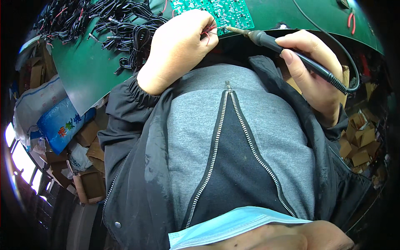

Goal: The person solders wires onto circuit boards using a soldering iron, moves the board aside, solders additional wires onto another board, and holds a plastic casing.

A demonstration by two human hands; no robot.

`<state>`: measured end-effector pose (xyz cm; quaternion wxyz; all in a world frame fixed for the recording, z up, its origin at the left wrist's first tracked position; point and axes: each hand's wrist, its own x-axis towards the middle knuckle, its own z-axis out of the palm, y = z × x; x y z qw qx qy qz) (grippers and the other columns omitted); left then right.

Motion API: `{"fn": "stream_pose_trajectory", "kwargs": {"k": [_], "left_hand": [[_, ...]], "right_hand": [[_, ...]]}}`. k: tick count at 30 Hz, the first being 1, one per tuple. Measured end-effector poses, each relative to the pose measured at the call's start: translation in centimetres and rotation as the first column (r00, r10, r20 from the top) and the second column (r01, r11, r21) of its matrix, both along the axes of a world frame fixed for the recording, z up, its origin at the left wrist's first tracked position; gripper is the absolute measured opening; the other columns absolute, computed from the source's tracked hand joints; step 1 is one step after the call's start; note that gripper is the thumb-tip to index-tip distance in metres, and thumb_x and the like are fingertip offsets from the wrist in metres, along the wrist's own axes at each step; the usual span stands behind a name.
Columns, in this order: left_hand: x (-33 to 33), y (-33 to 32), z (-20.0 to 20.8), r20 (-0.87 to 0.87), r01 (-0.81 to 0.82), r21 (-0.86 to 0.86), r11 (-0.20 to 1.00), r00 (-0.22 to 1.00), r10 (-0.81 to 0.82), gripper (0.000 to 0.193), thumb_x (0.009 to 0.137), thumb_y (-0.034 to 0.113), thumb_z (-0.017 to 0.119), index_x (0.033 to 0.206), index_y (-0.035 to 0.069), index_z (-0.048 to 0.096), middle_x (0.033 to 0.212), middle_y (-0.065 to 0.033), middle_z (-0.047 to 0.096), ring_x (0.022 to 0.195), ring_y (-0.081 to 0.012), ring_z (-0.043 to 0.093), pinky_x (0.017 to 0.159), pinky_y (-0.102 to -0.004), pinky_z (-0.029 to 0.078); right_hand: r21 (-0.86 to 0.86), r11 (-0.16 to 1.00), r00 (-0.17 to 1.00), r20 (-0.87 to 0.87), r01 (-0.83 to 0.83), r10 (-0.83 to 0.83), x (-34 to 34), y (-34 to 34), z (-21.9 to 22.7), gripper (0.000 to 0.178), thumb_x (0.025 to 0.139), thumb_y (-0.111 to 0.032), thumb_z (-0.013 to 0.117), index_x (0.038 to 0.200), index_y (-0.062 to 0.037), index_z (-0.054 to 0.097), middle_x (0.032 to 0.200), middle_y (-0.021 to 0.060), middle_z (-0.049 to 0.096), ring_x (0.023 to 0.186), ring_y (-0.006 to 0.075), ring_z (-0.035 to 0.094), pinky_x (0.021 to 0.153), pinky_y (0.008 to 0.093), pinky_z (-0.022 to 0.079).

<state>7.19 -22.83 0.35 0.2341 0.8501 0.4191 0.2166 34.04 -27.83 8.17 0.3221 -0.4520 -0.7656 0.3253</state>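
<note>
Green circuit board [238,13] on the table [81,68]: the left hand [180,43] pinches red wires [212,27] between fingers at the board's edge; the right hand [318,68] grasps a soldering iron [287,51]; soldering seems under way, unfinished.

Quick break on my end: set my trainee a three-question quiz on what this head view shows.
1. Which hand grips the soldering iron?
2. True or false: the bundled black cables lie to the left of the green circuit board.
3. Fill in the colour: the left hand holds thin ____ wires near the iron's tip.

Key: 1. The right hand. 2. True. 3. Red.
</note>
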Motion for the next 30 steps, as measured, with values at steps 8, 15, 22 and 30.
{"fn": "stream_pose_trajectory", "kwargs": {"k": [8, 15, 22, 30], "left_hand": [[0.2, -0.2, 0.0, -0.018, -0.024, -0.005, 1.000, 1.000, 0.024, 0.016, 0.086, 0.016, 0.074, 0.097, 0.006, 0.068, 0.086, -0.0101, 0.066, 0.077, -0.0273, 0.068, 0.070, -0.0345, 0.054], [0.0, 0.0, 0.3, -0.020, 0.002, 0.024, 1.000, 1.000, -0.001, 0.017, 0.087, 0.018, 0.075, 0.097, 0.006, 0.067, 0.088, -0.0093, 0.067, 0.077, -0.0272, 0.068, 0.070, -0.0344, 0.054], [-0.7, 0.1, 0.6, 0.033, 0.042, 0.133, 0.990, 0.998, -0.046, 0.014, 0.091, 0.015, 0.074, 0.103, 0.009, 0.070, 0.092, -0.0087, 0.068, 0.082, -0.0267, 0.069, 0.070, -0.0332, 0.054], [-0.6, 0.5, 0.4, 0.069, 0.067, 0.076, 0.995, 0.995, -0.072, 0.012, 0.092, 0.010, 0.071, 0.103, 0.009, 0.071, 0.091, -0.0077, 0.068, 0.080, -0.0259, 0.069, 0.070, -0.0323, 0.054]], "right_hand": [[-0.147, 0.979, 0.981, -0.106, 0.144, -0.160, 0.9, -1.1, 0.1, 0.018, 0.098, 0.001, 0.063, 0.114, 0.0072, 0.068, 0.106, 0.0147, 0.070, 0.092, 0.0170, 0.067, 0.085, 0.0269, 0.053], [-0.121, 0.967, 0.958, -0.151, 0.225, -0.242, 1.2, -1.5, -0.3, 0.018, 0.098, 0.001, 0.063, 0.114, 0.0069, 0.069, 0.109, 0.0150, 0.070, 0.092, 0.0165, 0.068, 0.086, 0.0265, 0.054], [-0.137, 0.963, 0.951, -0.172, 0.234, -0.255, 1.1, -1.7, -0.6, 0.018, 0.098, 0.000, 0.063, 0.113, 0.0064, 0.069, 0.109, 0.0144, 0.070, 0.090, 0.0157, 0.067, 0.085, 0.0260, 0.054], [-0.067, 0.985, 0.960, -0.222, 0.160, -0.171, 1.2, -1.3, -1.7, 0.017, 0.096, -0.001, 0.069, 0.112, 0.0028, 0.071, 0.099, 0.0095, 0.071, 0.085, 0.0103, 0.066, 0.077, 0.0225, 0.053]]}}
